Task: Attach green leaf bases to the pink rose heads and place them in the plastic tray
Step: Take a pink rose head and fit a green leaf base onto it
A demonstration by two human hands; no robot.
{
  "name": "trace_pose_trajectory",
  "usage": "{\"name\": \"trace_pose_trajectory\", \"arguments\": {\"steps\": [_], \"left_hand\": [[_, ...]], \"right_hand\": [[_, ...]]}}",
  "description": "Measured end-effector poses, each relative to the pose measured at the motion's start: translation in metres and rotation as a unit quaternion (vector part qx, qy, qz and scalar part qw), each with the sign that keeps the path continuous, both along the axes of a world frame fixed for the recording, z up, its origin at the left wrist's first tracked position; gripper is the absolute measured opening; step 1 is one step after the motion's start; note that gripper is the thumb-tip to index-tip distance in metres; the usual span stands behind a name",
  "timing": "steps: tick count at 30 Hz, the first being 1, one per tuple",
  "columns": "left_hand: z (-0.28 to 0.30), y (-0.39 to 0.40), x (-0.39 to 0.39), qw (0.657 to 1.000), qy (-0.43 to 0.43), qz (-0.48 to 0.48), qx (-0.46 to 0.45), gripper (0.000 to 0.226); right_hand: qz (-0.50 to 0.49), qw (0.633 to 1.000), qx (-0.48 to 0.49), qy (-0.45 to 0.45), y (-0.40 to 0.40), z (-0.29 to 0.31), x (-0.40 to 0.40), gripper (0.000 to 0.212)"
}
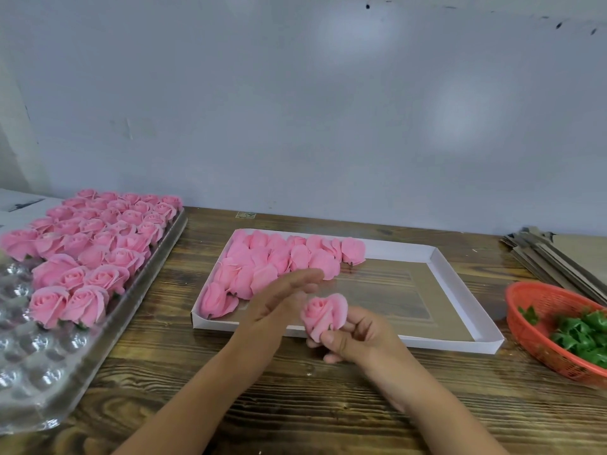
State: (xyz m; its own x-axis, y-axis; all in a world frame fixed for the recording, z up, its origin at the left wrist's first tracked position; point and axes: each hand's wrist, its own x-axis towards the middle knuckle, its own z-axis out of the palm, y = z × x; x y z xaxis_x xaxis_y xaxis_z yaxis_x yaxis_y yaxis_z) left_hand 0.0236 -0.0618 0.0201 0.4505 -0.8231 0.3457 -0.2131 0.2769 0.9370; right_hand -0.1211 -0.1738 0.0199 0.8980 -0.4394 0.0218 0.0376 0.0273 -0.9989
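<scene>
My right hand (356, 336) pinches a pink rose head (323, 315) by its underside, just in front of the white box. My left hand (279, 300) hovers beside the rose with fingers straight, blurred, holding nothing. The white shallow box (466, 297) holds several loose pink rose heads (279, 261) in its far left part. At the left, a clear plastic tray (39, 366) has several upright roses (95, 238) filling its far cells; its near cells hold nothing. Green leaf bases (581, 336) lie in an orange basket (538, 300) at the right edge.
A stack of flat cardboard sheets (555, 254) lies at the back right. A pale wall rises directly behind the wooden table (262, 399). A small label (245, 215) sits near the wall behind the box.
</scene>
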Motion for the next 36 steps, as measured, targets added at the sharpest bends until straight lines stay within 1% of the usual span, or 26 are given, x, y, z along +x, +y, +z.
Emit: {"name": "trace_pose_trajectory", "arguments": {"steps": [1, 3, 6, 9, 11, 13, 15, 17, 19, 21, 22, 23, 25, 28, 32, 36], "left_hand": [[0.0015, 0.001, -0.0005, 1.0, 0.0, -0.005, -0.006, 0.029], [0.0018, 0.0017, -0.0023, 1.0, -0.013, -0.018, -0.006, 0.025], [-0.0016, 0.0006, -0.0047, 0.997, -0.053, -0.047, 0.019, 0.017], [-0.0003, 0.001, -0.006, 0.993, -0.06, -0.09, 0.056, 0.015], [0.0011, 0.0021, -0.0059, 0.99, -0.066, -0.103, 0.074, 0.021], [0.0023, 0.0034, -0.0062, 0.988, -0.074, -0.107, 0.087, 0.032], [0.0027, 0.004, -0.0058, 0.986, -0.073, -0.112, 0.104, 0.043], [0.0028, 0.0042, -0.0047, 0.983, -0.077, -0.119, 0.116, 0.046], [0.0007, 0.0031, -0.003, 0.982, -0.09, -0.12, 0.111, 0.048], [-0.001, 0.0029, -0.0015, 0.985, -0.089, -0.1, 0.112, 0.065], [-0.0016, 0.0028, -0.0009, 0.986, -0.087, -0.094, 0.107, 0.07], [-0.0017, 0.0024, -0.0005, 0.988, -0.082, -0.091, 0.094, 0.07], [-0.0002, 0.0011, -0.0015, 0.994, -0.062, -0.072, 0.058, 0.057], [0.0008, 0.0007, -0.0031, 0.999, -0.023, -0.043, 0.015, 0.039], [-0.0006, 0.001, -0.0042, 0.997, -0.014, -0.068, 0.024, 0.023], [-0.0005, 0.0002, -0.0038, 0.995, -0.036, -0.086, 0.027, 0.016]], "right_hand": [[0.012, 1.0, -0.009, 0.012, 0.0013, -0.0009, 0.0006, 0.015], [0.032, 0.999, -0.017, 0.024, 0.0021, -0.0023, 0.0006, 0.015], [0.049, 0.998, -0.031, 0.027, 0.0021, -0.0012, -0.0007, 0.016], [0.058, 0.997, -0.043, 0.02, 0.0012, -0.0023, -0.0002, 0.017], [0.061, 0.998, -0.033, 0.011, 0.0007, -0.0034, 0.0007, 0.021], [0.064, 0.998, -0.026, 0.008, 0.0005, -0.004, 0.0007, 0.028], [0.063, 0.997, -0.032, 0.008, 0.0002, -0.0053, 0.0004, 0.026], [0.058, 0.998, -0.03, 0.006, -0.0004, -0.0063, 0.0008, 0.028], [0.05, 0.998, -0.022, -0.006, -0.0013, -0.0065, 0.0011, 0.027], [0.047, 0.999, -0.013, -0.014, -0.002, -0.0051, 0.0007, 0.029], [0.047, 0.999, -0.009, -0.013, -0.0022, -0.0046, 0.0002, 0.028], [0.045, 0.999, -0.008, -0.008, -0.002, -0.0038, -0.0003, 0.026], [0.038, 0.999, -0.017, 0.011, -0.0019, -0.0038, -0.001, 0.017], [0.049, 0.998, -0.044, 0.02, -0.0006, -0.0045, -0.001, 0.016], [0.056, 0.996, -0.06, 0.025, 0.0023, -0.0017, -0.0009, 0.015], [0.054, 0.997, -0.056, 0.021, 0.004, 0.0002, -0.0012, 0.023]]}}
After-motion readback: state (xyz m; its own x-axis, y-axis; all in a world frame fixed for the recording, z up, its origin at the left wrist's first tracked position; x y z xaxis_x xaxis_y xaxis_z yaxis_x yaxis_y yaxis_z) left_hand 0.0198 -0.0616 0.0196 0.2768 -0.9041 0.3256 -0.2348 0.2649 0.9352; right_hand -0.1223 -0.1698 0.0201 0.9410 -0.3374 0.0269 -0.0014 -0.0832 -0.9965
